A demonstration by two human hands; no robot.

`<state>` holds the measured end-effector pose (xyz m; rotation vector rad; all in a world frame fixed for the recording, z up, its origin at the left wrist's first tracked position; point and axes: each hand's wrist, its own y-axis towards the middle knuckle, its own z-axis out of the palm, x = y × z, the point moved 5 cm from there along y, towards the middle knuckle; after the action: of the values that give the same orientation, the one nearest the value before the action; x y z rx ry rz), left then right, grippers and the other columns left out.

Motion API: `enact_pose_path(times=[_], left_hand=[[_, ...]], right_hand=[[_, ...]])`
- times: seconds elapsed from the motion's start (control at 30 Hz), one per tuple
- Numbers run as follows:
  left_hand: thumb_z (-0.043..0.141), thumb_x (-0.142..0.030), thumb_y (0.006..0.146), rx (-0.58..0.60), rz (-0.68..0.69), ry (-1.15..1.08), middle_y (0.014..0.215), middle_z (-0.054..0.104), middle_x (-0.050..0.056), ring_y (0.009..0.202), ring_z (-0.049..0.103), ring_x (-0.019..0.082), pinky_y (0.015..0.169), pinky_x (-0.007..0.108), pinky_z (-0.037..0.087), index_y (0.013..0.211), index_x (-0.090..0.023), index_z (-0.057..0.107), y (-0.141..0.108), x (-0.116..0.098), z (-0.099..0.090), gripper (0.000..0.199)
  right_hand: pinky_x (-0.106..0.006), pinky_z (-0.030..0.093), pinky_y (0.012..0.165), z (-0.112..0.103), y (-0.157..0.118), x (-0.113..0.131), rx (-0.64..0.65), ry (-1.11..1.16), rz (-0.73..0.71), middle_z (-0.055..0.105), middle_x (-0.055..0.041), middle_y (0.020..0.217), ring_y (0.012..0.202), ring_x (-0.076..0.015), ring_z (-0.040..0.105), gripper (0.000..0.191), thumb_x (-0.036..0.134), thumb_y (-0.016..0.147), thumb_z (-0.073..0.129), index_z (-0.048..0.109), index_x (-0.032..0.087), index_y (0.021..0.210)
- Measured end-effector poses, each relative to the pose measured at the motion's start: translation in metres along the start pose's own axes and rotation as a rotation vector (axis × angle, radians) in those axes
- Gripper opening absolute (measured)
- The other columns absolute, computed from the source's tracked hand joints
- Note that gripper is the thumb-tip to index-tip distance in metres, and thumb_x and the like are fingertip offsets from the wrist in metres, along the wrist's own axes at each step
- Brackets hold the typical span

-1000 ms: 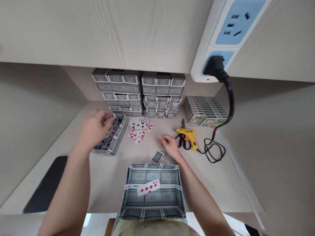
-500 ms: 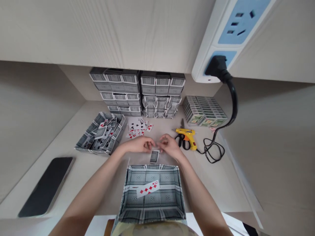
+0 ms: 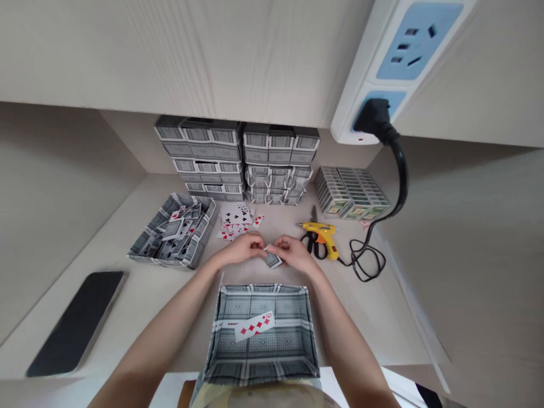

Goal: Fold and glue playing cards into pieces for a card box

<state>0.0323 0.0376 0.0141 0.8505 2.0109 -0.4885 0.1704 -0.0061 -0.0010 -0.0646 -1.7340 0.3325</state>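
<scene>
Between my two hands is a small grey-backed playing card (image 3: 272, 260), which looks folded or cut down. My left hand (image 3: 245, 248) pinches its left edge, while the fingers of my right hand (image 3: 292, 251) grip its upper right side. Close in front of me stands an open box (image 3: 263, 300) made of grey-backed cards, between my forearms. A narrow strip of a nine of diamonds (image 3: 255, 326) lies inside it. Just beyond my left hand, loose face-up playing cards (image 3: 236, 215) are spread on the table.
A card-made tray (image 3: 142, 249) of loose card pieces sits left, near a black phone (image 3: 76, 323). Card boxes (image 3: 212, 150) are stacked behind. To the right lie a yellow glue gun (image 3: 325, 231), black scissors (image 3: 315, 245), packed decks (image 3: 351, 192) and a cord (image 3: 402, 175) from a power strip (image 3: 357, 107).
The small card lay on the table below my hands and is now lifted and tilted between my fingers. My hands have closed on it.
</scene>
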Motion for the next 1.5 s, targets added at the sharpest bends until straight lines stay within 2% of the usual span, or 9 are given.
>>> enact_pose_path(times=[0.13, 0.27, 0.47, 0.57, 0.73, 0.83, 1.03, 1.23, 1.5], left_hand=[[0.057, -0.042, 0.072, -0.141, -0.090, -0.331, 0.062, 0.052, -0.002, 0.047, 0.048, 0.008, 0.046, 0.020, 0.039, 0.071, -0.015, 0.057, 0.001, 0.012, -0.003, 0.027], [0.055, -0.047, 0.072, -0.241, -0.181, -0.549, 0.062, 0.058, 0.000, 0.053, 0.057, 0.012, 0.050, 0.025, 0.048, 0.073, -0.014, 0.056, -0.003, 0.016, -0.003, 0.033], [0.068, -0.035, 0.061, -0.393, -0.141, -0.495, 0.069, 0.061, 0.000, 0.061, 0.059, 0.011, 0.062, 0.026, 0.049, 0.072, -0.014, 0.057, -0.004, 0.021, -0.004, 0.027], [0.067, -0.032, 0.062, -0.478, -0.115, -0.492, 0.066, 0.059, -0.002, 0.060, 0.057, 0.010, 0.060, 0.023, 0.046, 0.074, -0.015, 0.050, -0.004, 0.026, -0.004, 0.027], [0.066, -0.029, 0.064, -0.630, -0.071, -0.434, 0.064, 0.055, -0.006, 0.060, 0.057, 0.008, 0.061, 0.020, 0.045, 0.087, -0.018, 0.042, -0.008, 0.030, -0.006, 0.035], [0.063, -0.031, 0.067, -0.685, -0.063, -0.399, 0.067, 0.057, -0.004, 0.062, 0.058, 0.009, 0.062, 0.021, 0.045, 0.092, -0.018, 0.045, -0.010, 0.028, -0.007, 0.033], [0.056, -0.038, 0.074, -0.779, -0.106, -0.246, 0.065, 0.060, -0.002, 0.059, 0.059, 0.011, 0.060, 0.023, 0.046, 0.078, -0.017, 0.048, -0.018, 0.026, -0.012, 0.022], [0.049, -0.041, 0.079, -0.754, -0.124, -0.061, 0.062, 0.059, -0.002, 0.057, 0.058, 0.011, 0.059, 0.023, 0.046, 0.083, -0.019, 0.049, -0.022, 0.025, -0.011, 0.022], [0.047, -0.041, 0.080, -0.683, -0.130, 0.048, 0.068, 0.061, 0.000, 0.065, 0.060, 0.013, 0.064, 0.025, 0.047, 0.080, -0.020, 0.050, -0.021, 0.017, -0.008, 0.022]], right_hand=[[-0.019, 0.040, 0.039, 0.003, 0.001, 0.004, -0.013, -0.046, -0.120, 0.062, 0.0008, 0.064, 0.047, -0.0101, 0.054, 0.028, 0.042, 0.067, 0.063, 0.058, 0.017, 0.078], [-0.027, 0.047, 0.063, -0.004, -0.004, 0.022, -0.216, -0.267, -0.385, 0.066, -0.0037, 0.073, 0.066, -0.0149, 0.059, 0.013, 0.029, 0.072, 0.061, 0.066, 0.018, 0.078], [-0.030, 0.046, 0.077, -0.007, -0.016, 0.043, -0.229, -0.430, -0.547, 0.064, -0.0047, 0.088, 0.083, -0.0165, 0.058, 0.023, 0.013, 0.077, 0.046, 0.065, 0.022, 0.084], [-0.028, 0.046, 0.068, -0.022, -0.020, 0.048, -0.304, -0.567, -0.497, 0.060, -0.0066, 0.092, 0.074, -0.0154, 0.056, 0.021, 0.016, 0.076, 0.046, 0.061, 0.020, 0.090], [-0.039, 0.041, 0.077, -0.084, -0.037, 0.044, -0.943, -0.831, -0.182, 0.054, -0.0132, 0.087, 0.090, -0.0265, 0.050, 0.034, 0.038, 0.068, 0.059, 0.052, 0.012, 0.089], [-0.044, 0.041, 0.076, -0.106, -0.042, 0.026, -1.076, -0.909, 0.060, 0.053, -0.0192, 0.093, 0.094, -0.0332, 0.048, 0.050, 0.043, 0.058, 0.066, 0.051, 0.010, 0.092], [-0.036, 0.044, 0.053, -0.115, -0.034, -0.001, -0.941, -0.742, 0.132, 0.059, -0.0119, 0.069, 0.066, -0.0266, 0.056, 0.042, 0.047, 0.056, 0.063, 0.057, 0.014, 0.080], [-0.031, 0.040, 0.047, -0.111, -0.037, 0.012, -0.882, -0.766, 0.250, 0.060, -0.0113, 0.063, 0.059, -0.0247, 0.057, 0.034, 0.044, 0.060, 0.058, 0.061, 0.014, 0.075], [-0.028, 0.038, 0.055, -0.083, -0.033, 0.036, -0.866, -0.823, -0.074, 0.062, -0.0093, 0.073, 0.065, -0.0212, 0.057, 0.041, 0.045, 0.068, 0.053, 0.055, 0.012, 0.091]])
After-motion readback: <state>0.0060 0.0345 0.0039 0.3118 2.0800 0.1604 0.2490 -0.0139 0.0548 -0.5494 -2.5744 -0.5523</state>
